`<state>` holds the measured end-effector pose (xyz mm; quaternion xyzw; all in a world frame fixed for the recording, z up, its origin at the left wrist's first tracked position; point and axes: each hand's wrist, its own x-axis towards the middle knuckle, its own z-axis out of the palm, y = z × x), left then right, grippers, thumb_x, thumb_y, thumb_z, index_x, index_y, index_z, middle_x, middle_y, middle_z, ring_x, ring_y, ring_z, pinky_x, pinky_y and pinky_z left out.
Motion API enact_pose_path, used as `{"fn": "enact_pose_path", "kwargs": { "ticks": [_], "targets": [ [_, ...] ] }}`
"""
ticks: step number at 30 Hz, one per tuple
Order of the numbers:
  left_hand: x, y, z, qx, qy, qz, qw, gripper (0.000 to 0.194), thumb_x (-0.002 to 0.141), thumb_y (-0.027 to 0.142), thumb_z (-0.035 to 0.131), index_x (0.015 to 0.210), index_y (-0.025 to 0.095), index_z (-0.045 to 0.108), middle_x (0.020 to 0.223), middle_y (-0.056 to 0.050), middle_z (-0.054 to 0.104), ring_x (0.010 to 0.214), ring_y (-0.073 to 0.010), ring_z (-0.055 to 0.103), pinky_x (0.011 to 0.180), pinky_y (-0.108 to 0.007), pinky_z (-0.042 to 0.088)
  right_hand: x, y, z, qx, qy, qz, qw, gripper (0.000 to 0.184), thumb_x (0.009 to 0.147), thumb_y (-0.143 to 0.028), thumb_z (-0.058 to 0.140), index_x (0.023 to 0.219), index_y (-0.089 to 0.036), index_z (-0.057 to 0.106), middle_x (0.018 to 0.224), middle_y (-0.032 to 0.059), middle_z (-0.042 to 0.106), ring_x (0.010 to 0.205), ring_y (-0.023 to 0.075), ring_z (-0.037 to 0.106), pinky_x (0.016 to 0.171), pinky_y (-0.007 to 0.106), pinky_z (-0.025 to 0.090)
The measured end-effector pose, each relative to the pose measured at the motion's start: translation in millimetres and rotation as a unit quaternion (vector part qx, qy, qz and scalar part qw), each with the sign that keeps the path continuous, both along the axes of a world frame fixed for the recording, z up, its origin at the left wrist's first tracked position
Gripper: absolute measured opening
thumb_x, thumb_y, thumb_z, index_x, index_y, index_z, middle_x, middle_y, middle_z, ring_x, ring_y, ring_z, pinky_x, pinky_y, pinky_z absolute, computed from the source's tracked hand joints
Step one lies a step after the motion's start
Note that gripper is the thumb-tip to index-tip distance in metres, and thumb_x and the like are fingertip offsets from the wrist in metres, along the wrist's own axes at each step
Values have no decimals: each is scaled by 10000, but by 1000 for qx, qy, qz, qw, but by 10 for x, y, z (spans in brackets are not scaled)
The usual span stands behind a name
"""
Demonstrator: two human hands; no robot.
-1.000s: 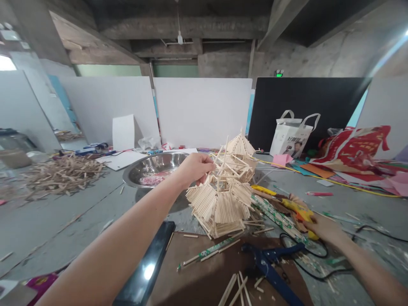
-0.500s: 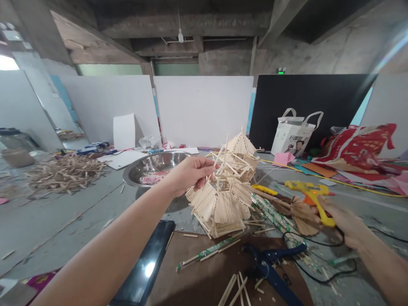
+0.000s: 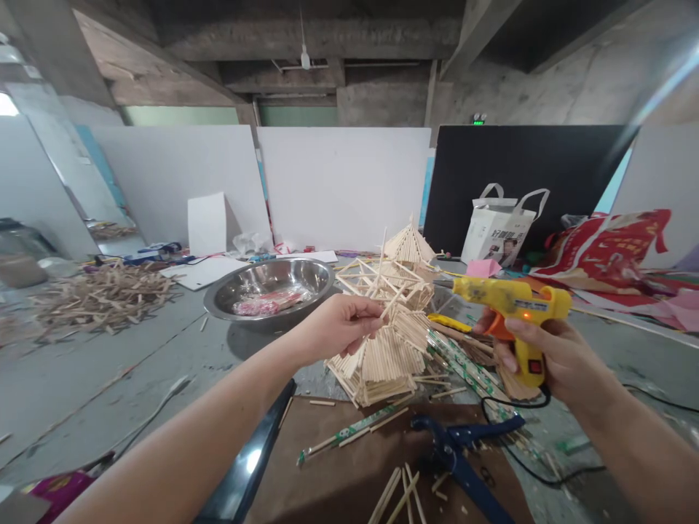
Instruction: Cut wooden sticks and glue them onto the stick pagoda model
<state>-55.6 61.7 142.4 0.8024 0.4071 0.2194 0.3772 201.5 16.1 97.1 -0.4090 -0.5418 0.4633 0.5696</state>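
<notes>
My right hand grips a yellow hot glue gun with a lit orange light, its nozzle pointing left toward the stick model. My left hand is closed in a pinch on a thin wooden stick, in front of the model's upper part. The model is built of pale wooden sticks, with sloping roof panels below and an open frame above. Behind it rises a pointed stick roof. My left hand hides part of the lower roof.
A steel basin holding wrapped packets stands left of the model. Blue cutting pliers, loose sticks and a phone lie in front. Green-patterned stick packs and the gun's black cable are at right. A stick pile sits far left.
My right hand has lifted the glue gun from the right side and turned its nozzle left, toward the model. My left hand has come slightly down and to the right, still pinching.
</notes>
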Motion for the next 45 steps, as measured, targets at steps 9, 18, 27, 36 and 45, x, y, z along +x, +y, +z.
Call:
{"fn": "enact_pose_path", "kwargs": {
  "ticks": [9,18,27,36,45],
  "targets": [
    [14,5,-39,15,10,-8,1000,223,731,312,417,806,154,556,491,46,399,362,-21,344,342,-148,266,-159,-100,90,-4,-3,3,1000,287,641,-429,555,749,-164,536,681,26,563,371,65,423,303,196,315],
    [-7,1,-35,31,28,-15,999,234,748,312,394,818,147,544,497,42,399,369,-18,339,343,-142,266,-196,-57,73,8,-49,-7,999,304,641,-456,546,665,-153,534,559,-2,522,351,46,400,313,179,287],
    [-43,14,-58,32,41,-29,998,246,755,331,388,836,148,530,522,36,417,380,-20,359,359,-147,293,-214,-40,69,4,-64,1,998,291,646,-460,533,646,-169,521,431,-30,456,343,67,382,323,199,294],
    [-51,9,-55,37,40,-34,998,251,759,332,384,835,146,535,500,41,401,371,-21,346,360,-154,289,-291,-67,94,-2,-48,-28,998,298,626,-455,551,648,-159,516,417,-36,440,341,64,367,315,192,265],
    [-59,3,-52,22,33,-36,999,235,750,319,402,824,146,543,493,45,403,364,-18,353,350,-147,285,-299,-53,80,2,-50,-32,998,330,606,-471,567,581,-148,506,471,-26,481,327,34,371,307,168,261]
  ]
}}
